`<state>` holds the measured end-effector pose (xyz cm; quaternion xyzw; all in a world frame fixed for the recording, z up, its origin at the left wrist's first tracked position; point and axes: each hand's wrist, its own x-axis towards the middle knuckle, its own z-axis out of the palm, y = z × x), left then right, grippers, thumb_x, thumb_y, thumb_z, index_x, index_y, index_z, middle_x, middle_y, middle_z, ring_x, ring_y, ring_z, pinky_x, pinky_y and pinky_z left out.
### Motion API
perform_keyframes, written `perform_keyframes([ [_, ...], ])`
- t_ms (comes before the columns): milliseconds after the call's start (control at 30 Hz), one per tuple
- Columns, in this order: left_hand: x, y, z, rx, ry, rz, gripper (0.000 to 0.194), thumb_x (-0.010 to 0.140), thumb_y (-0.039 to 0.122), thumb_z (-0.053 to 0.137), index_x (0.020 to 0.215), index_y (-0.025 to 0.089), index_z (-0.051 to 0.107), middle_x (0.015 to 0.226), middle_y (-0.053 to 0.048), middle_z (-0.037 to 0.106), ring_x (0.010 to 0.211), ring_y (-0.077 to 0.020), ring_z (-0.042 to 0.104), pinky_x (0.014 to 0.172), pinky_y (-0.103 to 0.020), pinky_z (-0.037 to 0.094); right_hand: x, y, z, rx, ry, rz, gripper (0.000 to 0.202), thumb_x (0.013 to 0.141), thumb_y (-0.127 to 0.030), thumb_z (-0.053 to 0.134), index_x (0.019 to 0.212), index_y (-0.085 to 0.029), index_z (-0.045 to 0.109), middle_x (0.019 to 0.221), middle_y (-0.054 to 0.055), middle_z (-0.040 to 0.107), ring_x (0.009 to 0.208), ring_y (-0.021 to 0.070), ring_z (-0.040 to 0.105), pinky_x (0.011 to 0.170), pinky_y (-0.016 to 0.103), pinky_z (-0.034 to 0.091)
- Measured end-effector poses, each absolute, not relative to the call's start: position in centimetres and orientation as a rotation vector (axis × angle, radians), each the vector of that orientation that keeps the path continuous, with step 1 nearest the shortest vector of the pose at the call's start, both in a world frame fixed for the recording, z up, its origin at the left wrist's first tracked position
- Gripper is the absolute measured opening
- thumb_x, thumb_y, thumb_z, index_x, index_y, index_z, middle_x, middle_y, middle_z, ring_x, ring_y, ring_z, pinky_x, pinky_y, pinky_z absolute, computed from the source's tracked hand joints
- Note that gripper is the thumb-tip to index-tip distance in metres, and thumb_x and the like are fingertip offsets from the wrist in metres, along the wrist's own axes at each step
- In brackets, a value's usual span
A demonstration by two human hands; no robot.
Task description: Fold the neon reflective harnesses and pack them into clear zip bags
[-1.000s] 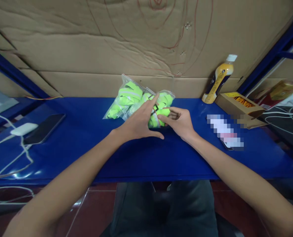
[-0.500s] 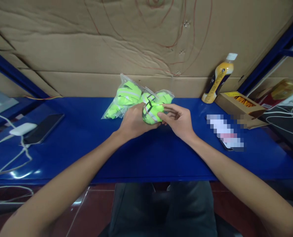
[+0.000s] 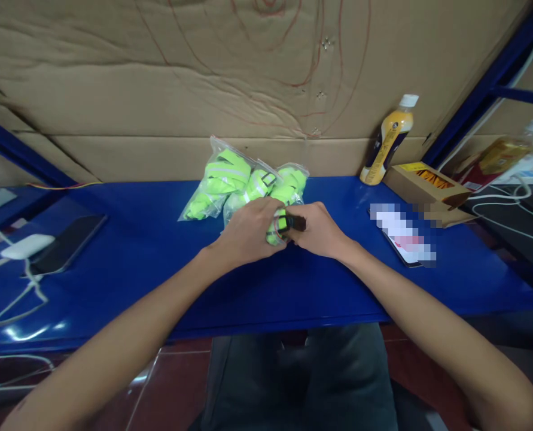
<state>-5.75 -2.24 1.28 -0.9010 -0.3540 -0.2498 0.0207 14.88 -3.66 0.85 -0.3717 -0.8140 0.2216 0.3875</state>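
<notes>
My left hand (image 3: 250, 230) is closed around a rolled neon-green reflective strap (image 3: 275, 230) with a pale stripe. My right hand (image 3: 317, 230) pinches the roll's right side, where a black buckle (image 3: 284, 223) and a dark band end show; some of its fingers are hidden. Both hands are just above the blue table, in front of several clear plastic bags. One clear bag (image 3: 224, 179) of green straps lies at the left of the group. Beside it are a middle bag (image 3: 253, 187) with a black buckle inside and a right-hand bag (image 3: 293, 179).
On the blue table (image 3: 127, 239), a dark phone (image 3: 71, 242) and a white charger (image 3: 28, 245) with cables lie left. A blurred-out phone (image 3: 403, 239), a yellow drink bottle (image 3: 387, 143) and an open cardboard box (image 3: 428, 188) are right. A cardboard wall (image 3: 136, 102) stands behind.
The roll has turned in my hands, and its black buckle now faces right. My right hand has closed in on the roll's side. The whole view has shifted slightly.
</notes>
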Motion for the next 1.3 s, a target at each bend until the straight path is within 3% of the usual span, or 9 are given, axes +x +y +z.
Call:
perform_keyframes([
  [33, -5.9, -2.1, 1.6, -2.797, -1.142, -0.858, 0.048, 0.076, 0.037, 0.073, 0.119, 0.017, 0.063, 0.114, -0.013, 0.075, 0.105, -0.0346, 0.074, 0.091, -0.045, 0.059, 15.0, -3.8, 1.3, -0.933, -2.038, 0.488, 0.004, 0.082, -0.016, 0.069, 0.085, -0.016, 0.071, 0.065, -0.003, 0.064, 0.057, 0.0099, 0.058, 0.057, 0.023, 0.042],
  [133, -6.3, -1.7, 2.5, -2.798, -1.206, -1.024, 0.052, 0.075, 0.046, 0.077, 0.118, 0.018, 0.064, 0.107, -0.008, 0.076, 0.096, -0.0310, 0.075, 0.085, -0.042, 0.058, 15.3, -4.1, 2.5, -0.789, -1.938, 0.239, 0.043, 0.088, -0.030, 0.077, 0.130, -0.020, 0.071, 0.113, 0.007, 0.079, 0.089, 0.0182, 0.073, 0.080, 0.030, 0.059],
  [233, -6.4, -1.6, 3.0, -2.845, -1.158, -1.056, 0.050, 0.077, 0.046, 0.078, 0.115, 0.019, 0.063, 0.104, -0.007, 0.076, 0.095, -0.0289, 0.075, 0.082, -0.039, 0.056, 15.1, -4.0, 2.5, -0.566, -2.004, 0.094, 0.035, 0.102, -0.028, 0.067, 0.136, -0.026, 0.071, 0.141, 0.008, 0.072, 0.128, 0.0216, 0.070, 0.108, 0.039, 0.057],
  [400, -6.6, -1.7, 3.3, -2.918, -1.151, -1.162, 0.045, 0.075, 0.038, 0.082, 0.112, 0.021, 0.064, 0.097, 0.000, 0.075, 0.080, -0.0187, 0.071, 0.076, -0.031, 0.052, 14.4, -3.8, 1.3, -0.475, -1.950, 0.086, 0.016, 0.103, -0.025, 0.069, 0.112, -0.024, 0.082, 0.112, 0.004, 0.084, 0.105, 0.0184, 0.079, 0.098, 0.035, 0.061],
  [567, -6.0, -2.0, 2.3, -2.967, -1.109, -1.024, 0.033, 0.077, 0.033, 0.075, 0.104, 0.020, 0.063, 0.093, -0.001, 0.072, 0.081, -0.0204, 0.069, 0.076, -0.033, 0.051, 14.3, -3.9, 0.8, -0.625, -2.066, 0.222, 0.016, 0.102, -0.024, 0.068, 0.098, -0.025, 0.083, 0.101, 0.002, 0.085, 0.090, 0.0194, 0.076, 0.088, 0.035, 0.059],
  [733, -5.0, -2.4, 0.7, -2.907, -1.067, -0.910, 0.023, 0.076, 0.024, 0.066, 0.097, 0.021, 0.057, 0.091, -0.007, 0.071, 0.088, -0.0280, 0.071, 0.079, -0.038, 0.055, 13.1, -4.3, -0.1, -0.808, -2.185, 0.118, 0.030, 0.090, -0.007, 0.057, 0.065, -0.020, 0.064, 0.070, 0.003, 0.070, 0.074, 0.0187, 0.063, 0.072, 0.032, 0.047],
  [867, -5.4, -1.8, 0.8, -2.921, -1.111, -1.027, 0.049, 0.077, 0.031, 0.077, 0.119, 0.021, 0.054, 0.108, -0.008, 0.074, 0.099, -0.0293, 0.073, 0.086, -0.040, 0.057, 12.8, -4.5, 0.0, -0.876, -2.049, 0.239, 0.021, 0.092, -0.015, 0.063, 0.073, -0.021, 0.069, 0.074, 0.001, 0.072, 0.074, 0.0176, 0.067, 0.073, 0.031, 0.049],
  [1067, -6.8, -0.5, 0.8, -3.048, -0.972, -0.873, 0.117, 0.060, 0.058, 0.101, 0.151, 0.019, 0.039, 0.144, -0.022, 0.060, 0.134, -0.0419, 0.061, 0.110, -0.054, 0.053, 13.8, -4.9, 0.3, -0.754, -2.018, 0.448, 0.016, 0.101, -0.031, 0.066, 0.094, -0.025, 0.078, 0.103, 0.005, 0.080, 0.106, 0.0258, 0.076, 0.095, 0.037, 0.058],
  [1300, -6.8, -0.6, -0.5, -2.916, -0.961, -0.929, 0.076, 0.089, 0.023, 0.077, 0.154, 0.013, 0.039, 0.139, -0.023, 0.065, 0.134, -0.0375, 0.063, 0.111, -0.053, 0.051, 13.2, -5.7, 0.2, -0.670, -2.191, 0.593, 0.022, 0.104, -0.037, 0.063, 0.090, -0.020, 0.066, 0.094, 0.005, 0.070, 0.088, 0.0196, 0.067, 0.080, 0.032, 0.053],
])
